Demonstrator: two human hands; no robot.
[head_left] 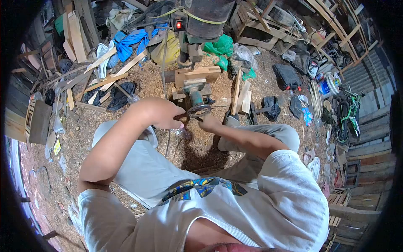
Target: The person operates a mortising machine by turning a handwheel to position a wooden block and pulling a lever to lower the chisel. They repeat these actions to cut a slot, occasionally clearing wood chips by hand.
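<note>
A dark handwheel [200, 111] sits at the near end of a green machine vise [196, 97], in front of my knees. My right hand [208, 123] is closed on the wheel's right rim. Left of the wheel, my left hand [168, 115] is held with thumb and fingers apart, its fingertips near the rim. A block of wood [200, 76] with a slot in its side sits across the vise, under the head of a drilling machine [208, 19]. The machine's switch [179, 25] glows red.
Wood shavings [145, 82] cover the floor around the machine. Wooden offcuts [243, 97] stand right of the vise, and long strips [100, 82] lie at the left. Farther right are a black case [287, 76] and a green bicycle [348, 113]. A cable [163, 71] hangs left of the vise.
</note>
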